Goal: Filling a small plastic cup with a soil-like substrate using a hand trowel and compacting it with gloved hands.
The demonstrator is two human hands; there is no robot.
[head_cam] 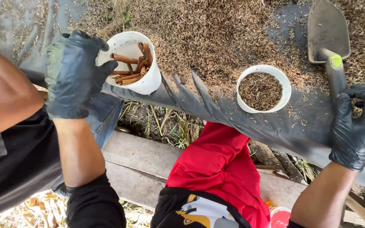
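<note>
gloves (74,71): matt black rubber | cups (148,82): smooth white plastic | trowel (327,29): dull metal | sheet (250,122): glossy grey plastic

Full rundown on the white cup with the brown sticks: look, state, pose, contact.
The white cup is a round, plastic-looking container, tilted with its mouth toward the camera. It holds brown rolled sticks like cinnamon bark, lying crosswise. It rests at the grey sheet edge beside the husk pile. The left hand, black-gloved, grips its rim.
</note>
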